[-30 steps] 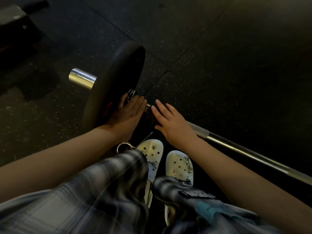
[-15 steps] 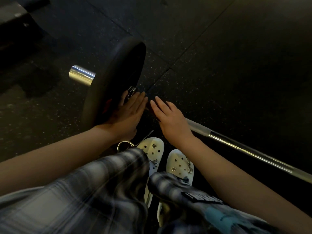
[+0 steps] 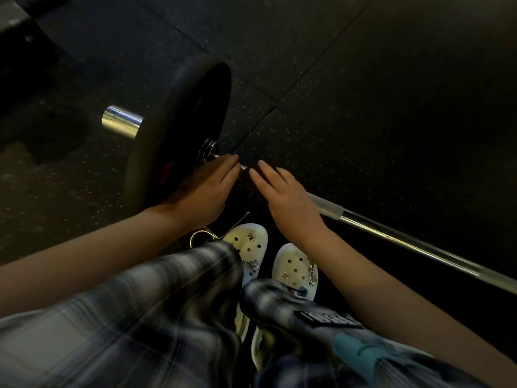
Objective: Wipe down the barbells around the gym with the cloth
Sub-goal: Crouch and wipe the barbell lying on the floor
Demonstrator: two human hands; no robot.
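Barbell [image 3: 391, 233] lies on black rubber floor [image 3: 363, 107], running from the lower right up to a black plate [image 3: 179, 113]. Chrome sleeve end [image 3: 121, 123] sticks out past the plate. Left hand [image 3: 204, 189] is on the bar right against the plate's inner face, fingers [image 3: 228, 166] straight, not clenched. Right hand [image 3: 288, 200] lies flat on the shaft just beside it, fingers [image 3: 265, 175] extended; tips of both hands nearly meet. Thumbs hidden. Spring clip [image 3: 207, 233] on floor beside white clogs [image 3: 249, 242].
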